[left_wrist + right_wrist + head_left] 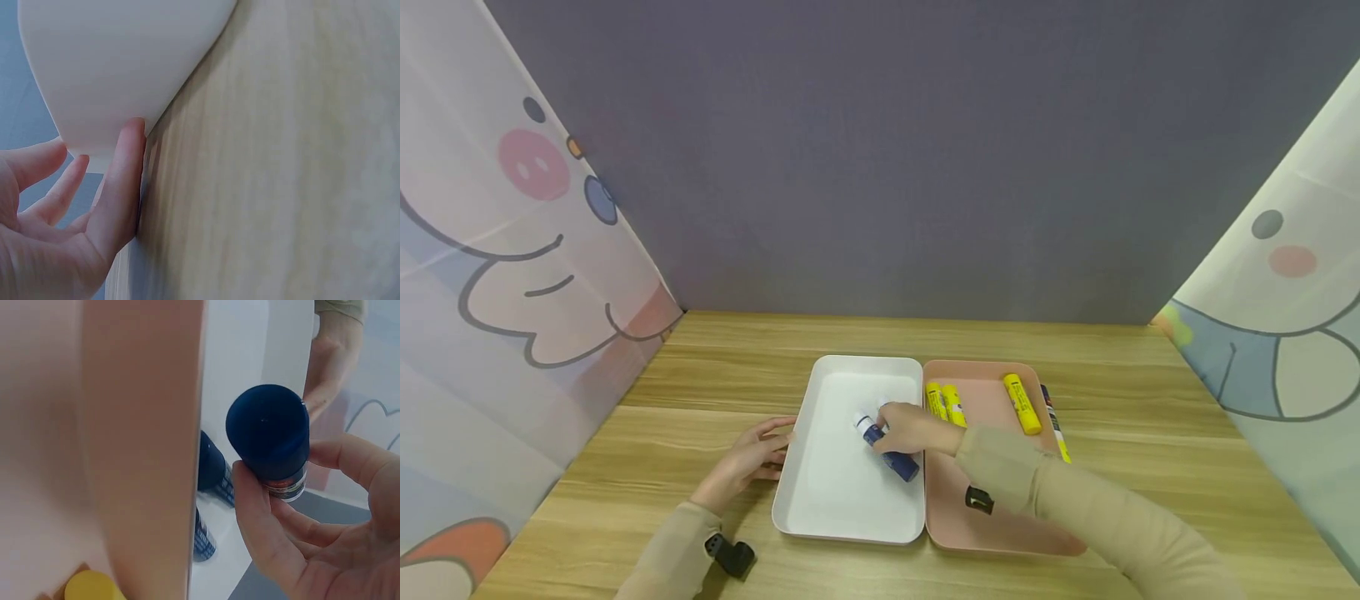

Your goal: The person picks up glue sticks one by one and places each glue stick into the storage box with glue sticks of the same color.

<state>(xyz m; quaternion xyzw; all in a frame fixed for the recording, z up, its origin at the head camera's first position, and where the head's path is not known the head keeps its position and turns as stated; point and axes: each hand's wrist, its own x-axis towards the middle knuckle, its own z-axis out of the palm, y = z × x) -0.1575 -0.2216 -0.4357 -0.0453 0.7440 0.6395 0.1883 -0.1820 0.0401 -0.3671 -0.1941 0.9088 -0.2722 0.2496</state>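
Note:
My right hand (pixel 913 427) grips a dark blue glue stick (pixel 269 434) between thumb and fingers, above the white tray (pixel 827 500). In the right wrist view its blue end faces the camera. Behind it, two more blue glue sticks (pixel 204 540) lie in the white tray, partly hidden by the pink tray's wall. My left hand (pixel 748 462) rests at the white tray's left side. In the left wrist view its extended fingers (pixel 122 169) touch the tray's outer wall and edge.
A pink tray (pixel 951 525) stands against the white one's right side, under my right forearm. Three yellow glue sticks (pixel 1022 404) lie in it. A slim dark, white and yellow item (pixel 1056 423) lies along its right outer edge. A grey panel (pixel 917 167) rises behind the wooden table (pixel 730 358).

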